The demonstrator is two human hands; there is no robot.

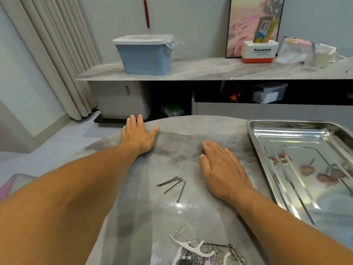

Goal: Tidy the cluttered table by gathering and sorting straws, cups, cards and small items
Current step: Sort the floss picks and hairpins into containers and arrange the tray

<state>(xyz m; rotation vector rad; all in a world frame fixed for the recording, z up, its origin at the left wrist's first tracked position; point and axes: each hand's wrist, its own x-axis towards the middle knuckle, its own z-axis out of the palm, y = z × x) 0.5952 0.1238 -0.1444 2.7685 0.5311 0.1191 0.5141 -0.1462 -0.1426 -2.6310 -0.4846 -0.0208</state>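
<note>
Head view shows our left hand (138,134) and right hand (219,167) both flat and relaxed on the grey surface (191,125), holding nothing. Hairpins (172,185) lie between our arms; a heap of clips and floss picks (202,251) sits nearer us. We should pinch the pins together, then move them to the steel tray (254,142).

Even indoor light is reflected as glare off the shiny steel tray (256,134) at three o'clock; edges are bent by wide-angle distortion.
</note>
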